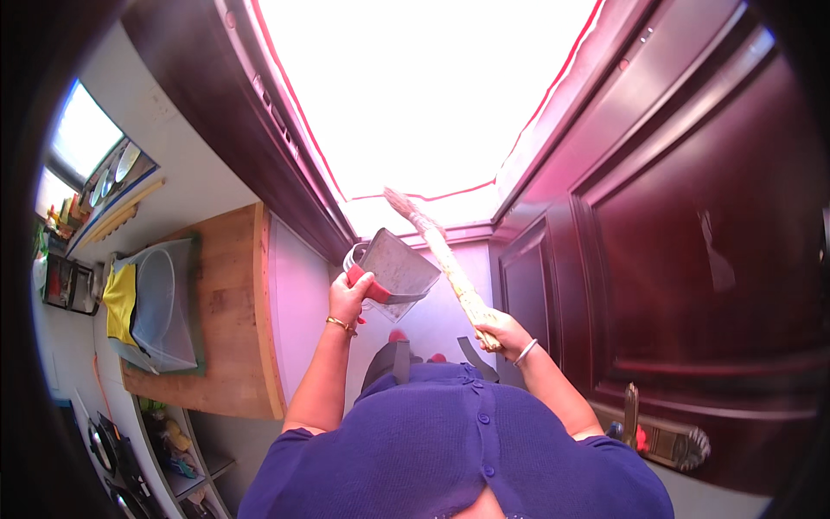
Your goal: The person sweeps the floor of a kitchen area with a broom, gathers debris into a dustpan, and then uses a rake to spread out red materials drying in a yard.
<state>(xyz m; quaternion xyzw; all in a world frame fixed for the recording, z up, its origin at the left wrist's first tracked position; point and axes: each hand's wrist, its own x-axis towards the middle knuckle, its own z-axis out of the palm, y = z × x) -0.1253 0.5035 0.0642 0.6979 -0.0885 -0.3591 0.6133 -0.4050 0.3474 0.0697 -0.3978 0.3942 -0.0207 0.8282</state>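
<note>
Dustpan (399,266) in left hand (347,297), hand brush (445,255) in right hand (501,331)

We see both hands full, held out in front of the body. Left: fingers wrapped round the dustpan's red handle, grey pan tilted, just beside the brush. Right: fist closed round the pale lower end of the brush; its brownish tip points away, toward the glaring doorway (415,104). We can't tell if the tip touches anything. Both tools sit between the person and the doorway.

On our right, a dark red panelled door (700,242) with a metal handle (631,406). On our left, a wooden tabletop (233,303) bears a translucent tub (164,285), with a yellow cloth (120,300) at its near-wall side. Below, shelves (183,480) hold items too blurred to name.
</note>
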